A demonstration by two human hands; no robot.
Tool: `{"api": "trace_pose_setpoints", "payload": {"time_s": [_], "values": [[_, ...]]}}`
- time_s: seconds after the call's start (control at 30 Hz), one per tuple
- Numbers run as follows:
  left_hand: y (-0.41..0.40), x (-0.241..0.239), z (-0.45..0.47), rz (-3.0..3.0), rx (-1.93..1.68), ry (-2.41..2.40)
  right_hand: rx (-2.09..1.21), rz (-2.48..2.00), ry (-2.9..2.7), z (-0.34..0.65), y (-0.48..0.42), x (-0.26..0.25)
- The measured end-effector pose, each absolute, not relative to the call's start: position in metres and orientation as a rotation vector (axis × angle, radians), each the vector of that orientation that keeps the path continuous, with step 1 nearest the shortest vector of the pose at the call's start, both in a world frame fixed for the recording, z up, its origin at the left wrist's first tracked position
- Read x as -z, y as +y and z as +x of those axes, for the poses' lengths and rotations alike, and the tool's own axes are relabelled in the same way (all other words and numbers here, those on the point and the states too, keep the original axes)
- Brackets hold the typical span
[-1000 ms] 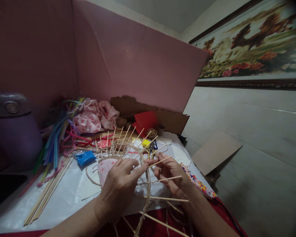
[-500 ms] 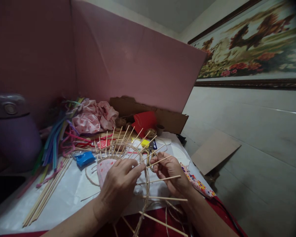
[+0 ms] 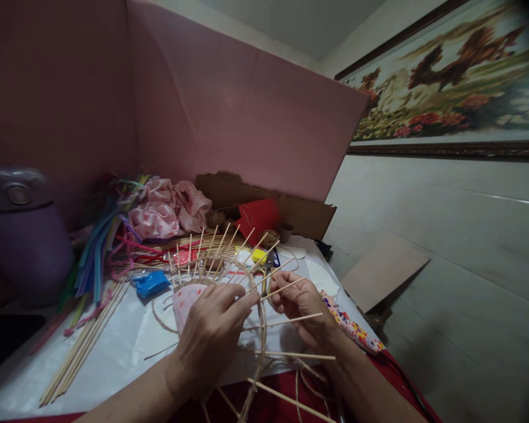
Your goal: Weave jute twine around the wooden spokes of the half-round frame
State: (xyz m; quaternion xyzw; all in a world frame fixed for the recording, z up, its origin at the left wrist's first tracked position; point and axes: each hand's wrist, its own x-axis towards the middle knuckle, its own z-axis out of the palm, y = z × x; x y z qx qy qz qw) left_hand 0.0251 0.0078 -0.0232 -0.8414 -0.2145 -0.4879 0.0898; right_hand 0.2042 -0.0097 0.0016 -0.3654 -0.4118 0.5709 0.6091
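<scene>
A half-woven basket (image 3: 263,335) of thin wooden sticks and twine stands in front of me, its sticks fanning outward past a twine ring. Spotted pink fabric (image 3: 187,302) shows at its inner side. My left hand (image 3: 220,323) is closed on the ring, thumb and fingers pinching where a stick (image 3: 286,288) crosses it. My right hand (image 3: 302,305) is closed just right of that stick, fingertips pinching what looks like twine, partly hidden by the fingers. Loose twine (image 3: 306,376) hangs below the right wrist.
Scissors (image 3: 265,279) lie behind the hands. A blue packet (image 3: 151,284), bundled sticks (image 3: 83,346), coloured strips (image 3: 97,252) and crumpled pink cloth (image 3: 158,208) lie left and back. A flowered cloth (image 3: 355,326) is at the right edge; a purple container (image 3: 24,247) stands far left.
Hardly anything differs. My right fingertips have shifted very slightly beside the stick; my left hand keeps its hold on the basket ring.
</scene>
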Motion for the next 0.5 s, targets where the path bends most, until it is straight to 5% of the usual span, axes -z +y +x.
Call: {"api": "trace_pose_setpoints", "payload": {"time_s": [0.5], "values": [[0.009,0.024,0.025,-2.506,1.481,-0.626,-1.046,-1.003,-0.902,0.218,-0.005,-0.006]]}}
